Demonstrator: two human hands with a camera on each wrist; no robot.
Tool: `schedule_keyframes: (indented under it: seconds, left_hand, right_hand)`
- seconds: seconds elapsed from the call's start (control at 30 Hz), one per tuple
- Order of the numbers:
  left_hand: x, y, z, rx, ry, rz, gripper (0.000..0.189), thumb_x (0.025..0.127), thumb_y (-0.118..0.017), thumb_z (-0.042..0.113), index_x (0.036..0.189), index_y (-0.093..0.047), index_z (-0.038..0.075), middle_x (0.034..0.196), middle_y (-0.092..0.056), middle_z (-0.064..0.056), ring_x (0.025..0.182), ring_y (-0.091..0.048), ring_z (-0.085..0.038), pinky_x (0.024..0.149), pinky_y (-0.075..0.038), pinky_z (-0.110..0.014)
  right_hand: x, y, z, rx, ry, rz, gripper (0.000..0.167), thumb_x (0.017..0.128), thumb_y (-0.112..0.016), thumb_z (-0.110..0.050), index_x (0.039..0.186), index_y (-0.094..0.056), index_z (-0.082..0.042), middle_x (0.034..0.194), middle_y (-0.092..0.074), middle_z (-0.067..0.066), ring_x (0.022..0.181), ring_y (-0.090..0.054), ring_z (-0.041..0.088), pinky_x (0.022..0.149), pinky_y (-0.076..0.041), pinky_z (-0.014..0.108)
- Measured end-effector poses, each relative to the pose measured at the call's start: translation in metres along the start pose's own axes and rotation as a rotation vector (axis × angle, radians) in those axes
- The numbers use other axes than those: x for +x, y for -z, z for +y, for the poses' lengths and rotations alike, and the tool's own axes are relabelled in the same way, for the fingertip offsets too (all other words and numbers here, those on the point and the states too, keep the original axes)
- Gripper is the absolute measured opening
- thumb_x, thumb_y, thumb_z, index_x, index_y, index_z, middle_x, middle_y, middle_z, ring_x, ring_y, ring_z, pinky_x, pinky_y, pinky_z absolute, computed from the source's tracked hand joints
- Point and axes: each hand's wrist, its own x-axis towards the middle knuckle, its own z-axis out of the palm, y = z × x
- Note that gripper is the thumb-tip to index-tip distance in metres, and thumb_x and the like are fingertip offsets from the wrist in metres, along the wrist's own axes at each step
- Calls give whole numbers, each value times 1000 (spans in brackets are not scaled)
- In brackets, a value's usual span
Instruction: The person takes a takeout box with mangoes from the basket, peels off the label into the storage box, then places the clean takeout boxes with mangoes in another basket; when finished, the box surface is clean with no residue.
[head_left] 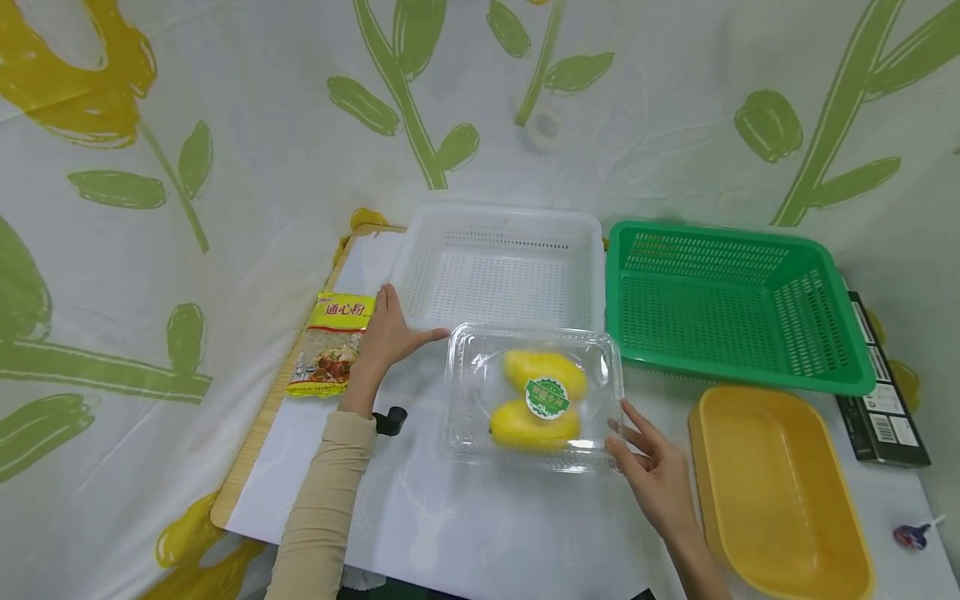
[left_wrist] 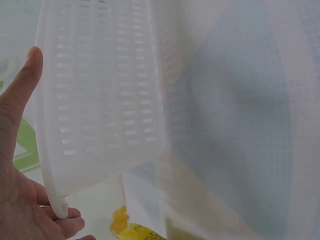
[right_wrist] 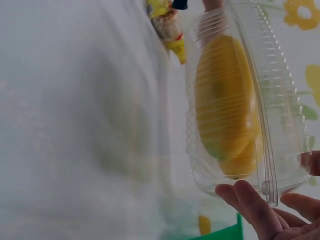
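A clear plastic clamshell box (head_left: pixel 465 417) holds two yellow mangoes (head_left: pixel 534 425) and bears a round green label. At its right edge my right hand (head_left: pixel 654 467) grips it with thumb and fingers; the right wrist view shows fingertips on both sides of the box's rim. My left hand (head_left: pixel 386 337) spreads around the front left corner of a white perforated basket (head_left: pixel 498 283). In the left wrist view the thumb (left_wrist: pixel 27 75) lies along the basket's rim, with fingertips at its corner. Left of that hand lies a yellow bag of macaroni (head_left: pixel 326 350), partly covered by it.
Right of the white basket stands a green basket (head_left: pixel 693 312). In front of it is a yellow tub (head_left: pixel 783 492). A black box (head_left: pixel 885 425) lies at the right, partly under the green basket, with a lollipop (head_left: pixel 911 536) nearer. Patterned cloth (head_left: pixel 262 108) hangs behind the table.
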Motion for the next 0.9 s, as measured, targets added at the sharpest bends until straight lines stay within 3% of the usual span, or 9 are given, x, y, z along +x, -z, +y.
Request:
schedule_keyframes:
  seconds: [0.33,0.5,0.73,0.9]
  left_hand:
    - [0,-1,-2,-24,-11,0,139,64,-73,71,152,4,-3,160,-2,-23,146,-18,-42,114,-30,-55]
    - [1,-2,-2,-22,-9,2,139,64,-73,72,152,5,-3,161,-1,-23,146,-16,-42,114,-29,-55]
    - [0,-1,-1,-11,-14,-13,139,65,-72,72,152,8,-3,161,3,-22,145,-16,-43,114,-29,-54]
    - [1,0,0,9,-16,-10,139,66,-72,71,151,8,-4,160,0,-24,144,-20,-46,113,-30,-55]
  right_hand:
    - [-9,-1,28,-69,-212,27,53,93,-64,-14,142,-46,-6,125,-59,30,69,-66,-5,62,-54,14]
    - [-10,-5,35,-92,-224,48,52,92,-65,-13,141,-48,-6,122,-61,30,69,-68,0,61,-54,14]
    - [-10,-8,39,-125,-233,53,52,92,-64,-13,140,-49,-5,119,-61,33,75,-73,23,59,-55,15]
    - [-10,-8,43,-133,-241,35,52,92,-63,-14,141,-48,-4,119,-61,34,82,-73,32,61,-58,22]
